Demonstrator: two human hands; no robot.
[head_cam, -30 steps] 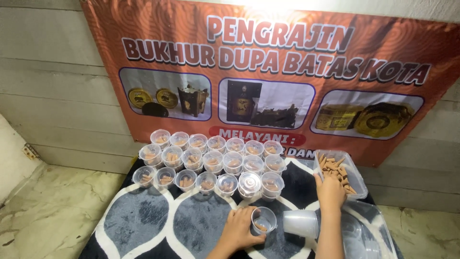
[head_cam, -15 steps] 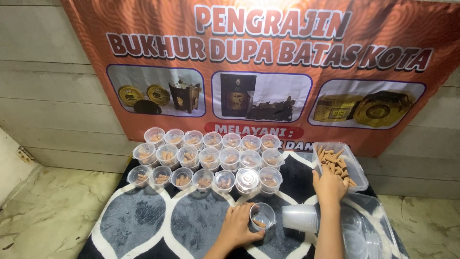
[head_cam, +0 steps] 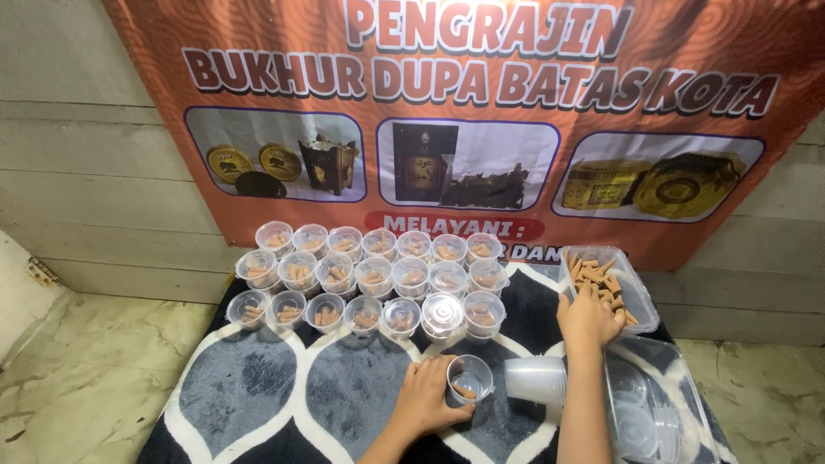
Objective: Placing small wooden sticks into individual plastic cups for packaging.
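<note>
In the head view, the left hand (head_cam: 427,397) curls around a small clear cup (head_cam: 470,379) that stands upright on the rug (head_cam: 258,395). Thumb and fingers wrap its left side in a loose half-closed hold. The cup is see-through plastic, open at the top, with a few small tan pieces at its bottom.

The right hand (head_cam: 589,318) reaches into a clear rectangular tub (head_cam: 640,296) just right of the cups. Its fingers bend down among the tan sticks (head_cam: 597,275) piled there. The back of the hand hides the fingertips, so I cannot tell whether it has closed on any sticks.

Between the two forearms, a stack of empty clear cups (head_cam: 536,379) lies on its side, just right of the held cup. A second clear tub (head_cam: 662,412) with round lids sits in front of the first, by the right forearm.

Beyond the held cup stand three rows of filled cups (head_cam: 369,279), close together, each with tan pieces inside. One in the front row has a lid (head_cam: 443,307). Behind them an orange banner (head_cam: 481,129) hangs on the grey wall. The rug is dark with grey patches and white lines.
</note>
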